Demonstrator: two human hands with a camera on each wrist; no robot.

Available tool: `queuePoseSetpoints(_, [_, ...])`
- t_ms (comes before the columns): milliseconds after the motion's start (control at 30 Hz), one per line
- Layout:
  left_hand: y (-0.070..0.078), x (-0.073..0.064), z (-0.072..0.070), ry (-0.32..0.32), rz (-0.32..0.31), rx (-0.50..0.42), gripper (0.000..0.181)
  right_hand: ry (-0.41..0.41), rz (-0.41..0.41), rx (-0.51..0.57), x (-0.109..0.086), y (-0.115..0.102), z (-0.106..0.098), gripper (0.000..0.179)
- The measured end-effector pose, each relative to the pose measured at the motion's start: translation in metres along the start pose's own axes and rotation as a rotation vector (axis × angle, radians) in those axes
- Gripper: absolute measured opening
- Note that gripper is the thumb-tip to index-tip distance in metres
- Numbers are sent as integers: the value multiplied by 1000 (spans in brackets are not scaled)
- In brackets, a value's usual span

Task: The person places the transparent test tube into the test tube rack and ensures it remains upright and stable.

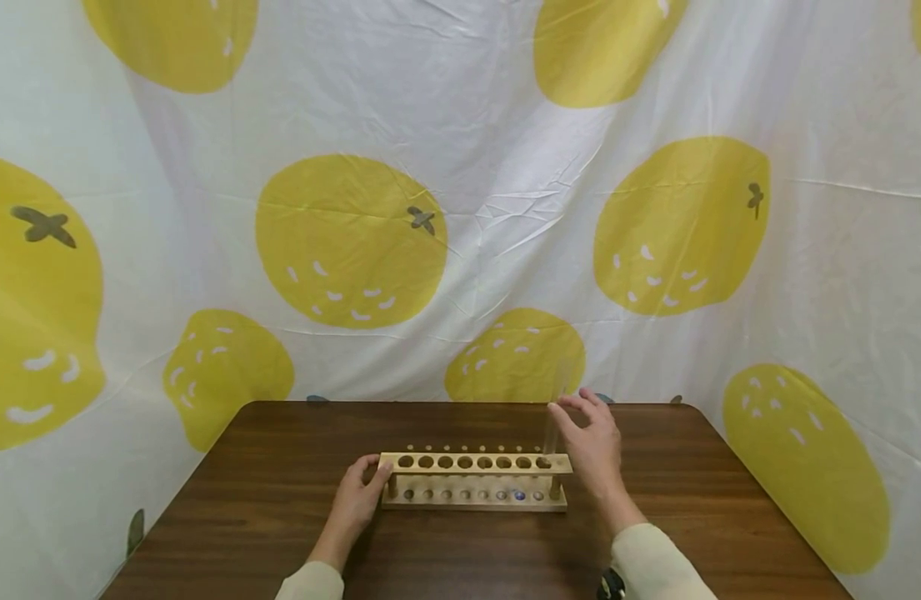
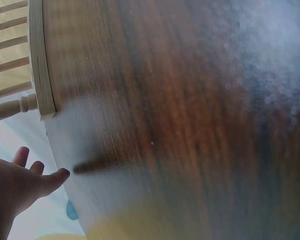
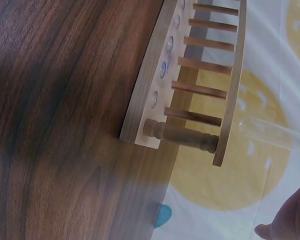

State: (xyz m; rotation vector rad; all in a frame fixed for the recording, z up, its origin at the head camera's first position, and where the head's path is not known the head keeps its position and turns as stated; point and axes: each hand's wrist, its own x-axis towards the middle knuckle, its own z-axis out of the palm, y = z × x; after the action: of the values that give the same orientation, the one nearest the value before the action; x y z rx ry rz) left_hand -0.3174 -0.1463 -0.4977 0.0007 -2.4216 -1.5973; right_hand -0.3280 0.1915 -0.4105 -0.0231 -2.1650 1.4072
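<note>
A wooden test tube rack [image 1: 475, 463] stands on the table, with a row of holes in its upper plank and matching wells in its base. At its left end, my left hand [image 1: 357, 500] grips the upper plank between thumb and fingers. My right hand [image 1: 597, 442] pinches a clear glass test tube [image 1: 552, 429] upright, its lower end close to the rack's rightmost hole. From the right wrist, the rounded end of the test tube [image 3: 262, 129] shows just beyond the upper plank, apart from it. One base well holds a bluish-purple spot [image 1: 520, 496], too small to identify.
Wooden drying pegs [image 3: 205, 65] rise in a row along the rack's back. The dark brown wooden table [image 1: 295, 450] ends at its far edge before a white curtain [image 1: 490, 250] printed with yellow lemons.
</note>
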Motion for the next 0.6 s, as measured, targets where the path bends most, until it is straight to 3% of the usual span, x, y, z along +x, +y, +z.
queuePoseSetpoints(600, [1,-1,1,3,-19,-1,45,-39,7,-33,-5,8,6,35])
